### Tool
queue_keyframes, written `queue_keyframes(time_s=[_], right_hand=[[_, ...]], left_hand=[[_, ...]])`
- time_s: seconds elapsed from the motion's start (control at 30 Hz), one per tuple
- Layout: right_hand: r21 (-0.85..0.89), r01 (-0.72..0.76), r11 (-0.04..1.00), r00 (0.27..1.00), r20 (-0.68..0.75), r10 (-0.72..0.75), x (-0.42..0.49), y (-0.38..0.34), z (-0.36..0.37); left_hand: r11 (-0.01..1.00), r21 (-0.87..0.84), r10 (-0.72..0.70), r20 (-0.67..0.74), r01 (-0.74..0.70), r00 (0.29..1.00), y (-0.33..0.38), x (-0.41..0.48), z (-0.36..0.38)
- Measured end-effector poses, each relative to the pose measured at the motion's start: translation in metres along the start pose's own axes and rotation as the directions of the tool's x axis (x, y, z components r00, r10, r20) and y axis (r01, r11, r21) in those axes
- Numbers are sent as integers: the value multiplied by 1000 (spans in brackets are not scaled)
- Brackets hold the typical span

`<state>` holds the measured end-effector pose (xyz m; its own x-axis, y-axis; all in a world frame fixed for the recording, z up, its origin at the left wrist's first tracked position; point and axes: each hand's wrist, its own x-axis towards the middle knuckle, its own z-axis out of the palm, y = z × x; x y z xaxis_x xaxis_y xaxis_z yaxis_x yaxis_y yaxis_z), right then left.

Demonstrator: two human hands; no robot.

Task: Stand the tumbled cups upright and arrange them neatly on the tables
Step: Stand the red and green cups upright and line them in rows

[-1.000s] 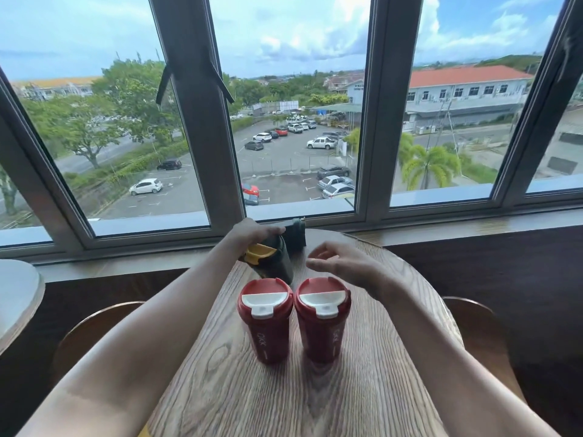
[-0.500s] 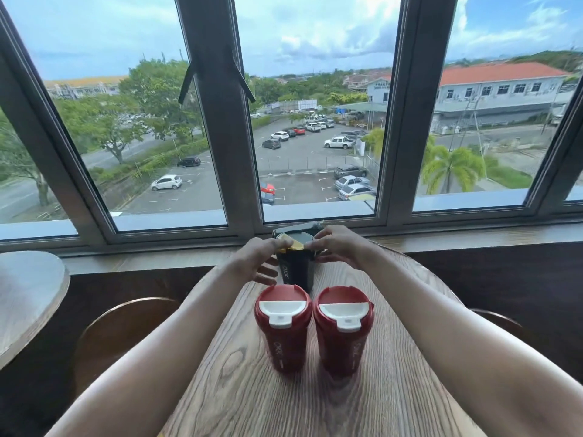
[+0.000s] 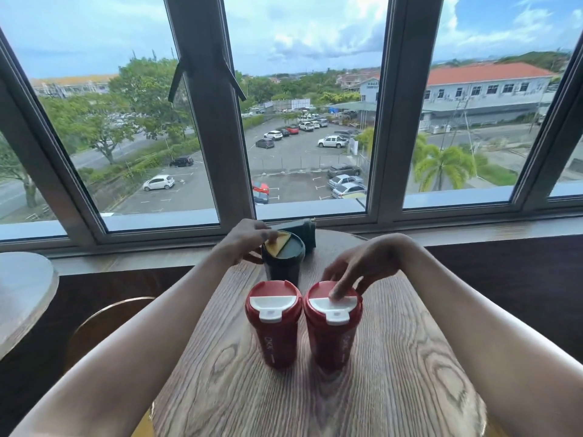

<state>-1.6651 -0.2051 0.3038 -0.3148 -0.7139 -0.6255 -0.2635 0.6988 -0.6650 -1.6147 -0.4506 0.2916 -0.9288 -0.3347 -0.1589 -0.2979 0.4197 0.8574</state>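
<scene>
Two red cups with white lids stand upright side by side on the round wooden table (image 3: 284, 402): the left red cup (image 3: 273, 332) and the right red cup (image 3: 332, 339). Behind the left one stands a dark cup (image 3: 281, 268) with a yellow flap on its lid. My left hand (image 3: 243, 244) grips this cup at its rim, thumb on the flap. My right hand (image 3: 362, 266) reaches down over the right red cup, fingertips clasped on its lid. Another dark cup (image 3: 299, 231) lies on its side at the table's far edge, partly hidden.
A second pale round table (image 3: 22, 294) shows at the left edge. A curved wooden chair back (image 3: 104, 323) stands between the two tables. The window sill (image 3: 473, 230) and large window frames run right behind the table's far edge.
The dark cup went from tilted in my left hand to upright on the table. My right hand left it and came back onto the right red cup's lid.
</scene>
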Motion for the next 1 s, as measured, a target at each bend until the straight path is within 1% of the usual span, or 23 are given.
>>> queue_keyframes(time_s=[0.13,0.33,0.6,0.67,0.7,0.77,0.83,0.9,0.97,1.0], right_hand=[[33,8,999,1000,0,-8,3,0,1],[120,16,993,1000,4,-17,2,4,1],[212,87,973,996,-21,-84,-1,16,8],[230,120,966,991,-80,-104,-1,24,10],[263,140,955,985,-134,-108,0,27,10],[353,196,915,952,-293,-91,8,34,7],[360,233,903,884,-465,-42,23,40,-2],[333,248,910,804,-594,-2,46,45,-16],[310,277,910,745,-667,0,70,45,-32],[299,293,908,732,-682,-12,81,43,-38]], left_hand=[[990,105,83,58,-89,995,1,0,-4],[987,113,88,193,-111,977,-3,-6,-7],[990,9,131,264,-139,956,-12,-13,-8],[988,-59,156,262,-145,952,-19,-11,-3],[984,-96,171,243,-152,955,-23,-9,-1],[976,-154,184,199,-155,963,-28,-9,2],[967,-220,171,182,-130,968,-33,-9,4],[950,-296,156,175,-100,972,-37,-8,7],[934,-341,166,156,-105,974,-43,-7,8],[930,-351,172,151,-110,973,-47,-6,9]])
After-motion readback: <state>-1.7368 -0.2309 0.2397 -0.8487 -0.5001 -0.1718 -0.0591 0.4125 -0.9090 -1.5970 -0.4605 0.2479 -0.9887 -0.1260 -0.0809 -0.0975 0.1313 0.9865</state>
